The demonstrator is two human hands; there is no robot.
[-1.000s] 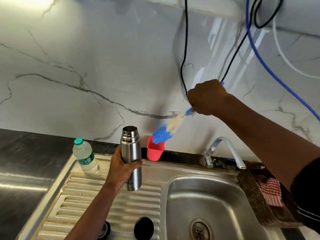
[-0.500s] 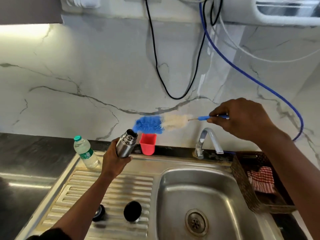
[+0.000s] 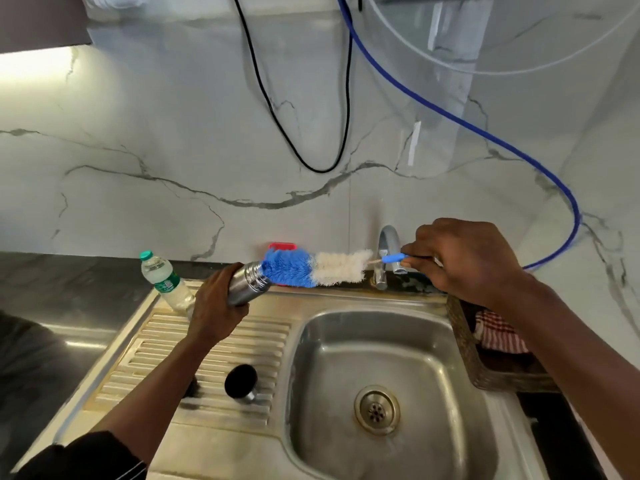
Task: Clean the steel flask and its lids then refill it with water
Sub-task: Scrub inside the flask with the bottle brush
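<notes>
Over sink [image 3: 329, 358], left hand [image 3: 214, 306] round flask [image 3: 247, 285], right hand [image 3: 464, 261] on brush [image 3: 311, 268].

The steel flask [image 3: 247, 285] is tilting nearly sideways, open mouth pointing right; a black lid [image 3: 241, 381] is sitting on the drainboard [image 3: 156, 341].

I see open room over the sink basin [image 3: 381, 358]; the tap [image 3: 388, 244] blocks its back edge, the wicker basket [image 3: 464, 341] hems the right, and a black lid [image 3: 240, 381] and plastic bottle [image 3: 166, 282] stand on the drainboard [image 3: 266, 337]
</notes>
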